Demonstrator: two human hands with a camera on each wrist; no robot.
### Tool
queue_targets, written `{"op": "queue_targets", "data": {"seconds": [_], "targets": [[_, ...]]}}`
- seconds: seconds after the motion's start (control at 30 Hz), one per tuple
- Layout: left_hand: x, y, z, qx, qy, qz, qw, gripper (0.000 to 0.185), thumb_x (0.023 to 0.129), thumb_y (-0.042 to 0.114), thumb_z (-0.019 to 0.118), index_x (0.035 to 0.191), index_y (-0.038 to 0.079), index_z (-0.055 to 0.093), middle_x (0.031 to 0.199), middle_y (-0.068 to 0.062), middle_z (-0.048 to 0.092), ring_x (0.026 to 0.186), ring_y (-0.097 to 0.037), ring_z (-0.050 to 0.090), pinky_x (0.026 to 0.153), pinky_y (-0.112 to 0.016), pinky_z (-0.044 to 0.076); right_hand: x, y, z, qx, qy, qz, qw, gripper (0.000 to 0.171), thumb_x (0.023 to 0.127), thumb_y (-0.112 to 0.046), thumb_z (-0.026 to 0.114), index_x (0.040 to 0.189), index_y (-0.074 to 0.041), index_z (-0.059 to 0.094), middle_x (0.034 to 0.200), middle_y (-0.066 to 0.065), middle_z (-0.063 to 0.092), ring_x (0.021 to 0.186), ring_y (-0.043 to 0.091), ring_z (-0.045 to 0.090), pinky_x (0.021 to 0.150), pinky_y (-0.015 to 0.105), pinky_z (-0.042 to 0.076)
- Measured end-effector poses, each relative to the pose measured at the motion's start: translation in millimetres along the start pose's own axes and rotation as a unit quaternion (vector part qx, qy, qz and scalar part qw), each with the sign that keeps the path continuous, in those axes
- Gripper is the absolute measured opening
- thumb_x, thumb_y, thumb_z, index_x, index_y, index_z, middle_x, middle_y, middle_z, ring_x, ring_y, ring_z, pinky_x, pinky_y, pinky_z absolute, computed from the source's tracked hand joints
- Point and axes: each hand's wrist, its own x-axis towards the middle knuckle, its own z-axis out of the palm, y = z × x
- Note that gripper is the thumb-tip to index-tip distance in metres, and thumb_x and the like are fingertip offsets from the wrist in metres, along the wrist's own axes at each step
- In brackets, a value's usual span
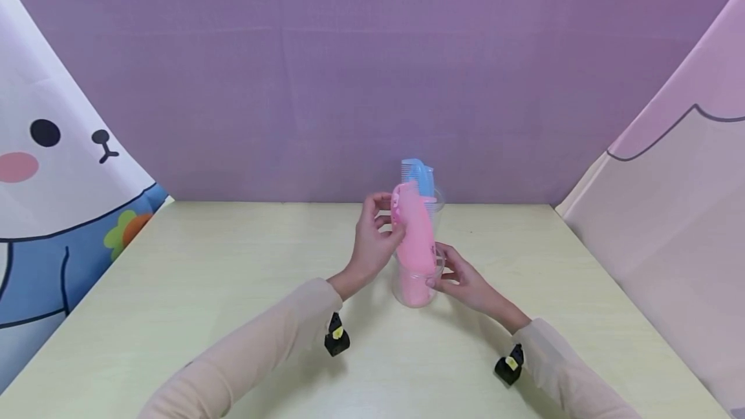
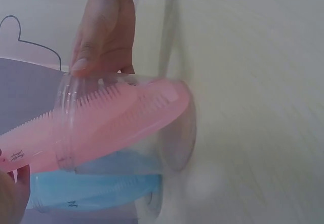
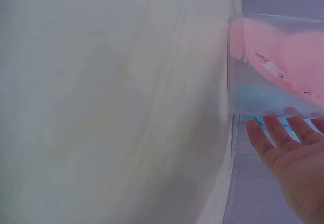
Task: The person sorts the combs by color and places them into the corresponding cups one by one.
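Observation:
A pink comb (image 1: 416,231) stands in a clear plastic cup (image 1: 398,286), and the teeth of at least one more pink comb show beside it. My left hand (image 1: 372,241) pinches the pink comb near its upper part, thumb in front. Low on the right, my right hand (image 1: 465,283) holds the clear cup near its rim, its thumb on the near side. Just behind is a second clear cup (image 1: 439,200) with blue combs (image 1: 420,175) in it, partly hidden by the pink ones. Both cups stand upright on the table.
The pale wooden table (image 1: 256,257) ends at a purple cloth backdrop (image 1: 279,83) just behind the cups. Printed cloths hang at both sides, a cartoon animal (image 1: 64,167) on the left one. Each wrist carries a small black device (image 1: 336,338).

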Motion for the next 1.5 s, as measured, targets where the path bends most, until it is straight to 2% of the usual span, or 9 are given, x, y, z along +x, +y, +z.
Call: {"op": "queue_targets", "data": {"seconds": [0.23, 0.47, 0.73, 1.13, 1.33, 1.5], "targets": [[0.6, -3.4, 1.6, 0.004, -0.014, -0.001, 0.9999, 0.047, 0.081, -0.01, 0.056, 0.123, -0.004, 0.036, 0.113, -0.024, 0.047, 0.093, -0.035, 0.057, 0.072, -0.028, 0.055, 0, -3, 0, 0.001, 0.003, 0.006, 1.0, 0.064, 0.086, -0.01, 0.061, 0.139, -0.009, 0.027, 0.137, 0.018, 0.039, 0.118, 0.036, 0.046, 0.089, 0.044, 0.048], [9.0, -33.4, 1.8, 0.028, -0.01, 0.005, 0.9995, 0.048, 0.082, -0.004, 0.06, 0.125, 0.005, 0.04, 0.114, -0.02, 0.05, 0.094, -0.032, 0.059, 0.071, -0.031, 0.056, 0, -1, 1, 0.003, 0.001, 0.009, 1.0, 0.064, 0.086, -0.01, 0.061, 0.14, -0.008, 0.027, 0.138, 0.019, 0.038, 0.119, 0.039, 0.046, 0.09, 0.045, 0.046], [9.2, -36.3, -0.8, 0.065, 0.003, 0.005, 0.9979, 0.049, 0.08, -0.003, 0.062, 0.124, 0.009, 0.047, 0.107, -0.015, 0.055, 0.092, -0.027, 0.06, 0.07, -0.027, 0.056, 0, 0, 1, 0.003, -0.001, 0.006, 1.0, 0.063, 0.087, -0.01, 0.06, 0.14, -0.007, 0.026, 0.139, 0.019, 0.037, 0.119, 0.039, 0.046, 0.09, 0.045, 0.046], [9.1, -38.6, -1.7, 0.092, -0.001, 0.009, 0.9958, 0.051, 0.079, -0.003, 0.063, 0.126, 0.009, 0.048, 0.104, -0.015, 0.055, 0.09, -0.027, 0.061, 0.072, -0.026, 0.056, 0, -1, 1, 0.006, -0.001, 0.005, 1.0, 0.064, 0.086, -0.009, 0.061, 0.14, -0.007, 0.026, 0.138, 0.019, 0.038, 0.119, 0.04, 0.046, 0.089, 0.042, 0.048], [8.7, -38.8, -4.2, 0.092, -0.012, -0.02, 0.9955, 0.05, 0.08, -0.001, 0.063, 0.125, 0.011, 0.046, 0.106, -0.012, 0.054, 0.091, -0.024, 0.061, 0.074, -0.025, 0.055, 1, -2, 0, 0.005, -0.001, 0.007, 1.0, 0.064, 0.086, -0.01, 0.061, 0.14, -0.008, 0.026, 0.138, 0.019, 0.038, 0.118, 0.039, 0.046, 0.089, 0.045, 0.047], [6.9, -34.5, -9.8, 0.082, -0.038, -0.047, 0.9948, 0.054, 0.08, 0.0, 0.064, 0.128, 0.013, 0.042, 0.112, -0.013, 0.053, 0.095, -0.026, 0.06, 0.073, -0.027, 0.056, 1, -2, 0, -0.007, -0.001, 0.009, 1.0, 0.064, 0.086, -0.013, 0.062, 0.139, -0.008, 0.027, 0.138, 0.017, 0.039, 0.117, 0.034, 0.048, 0.088, 0.04, 0.048]]}}
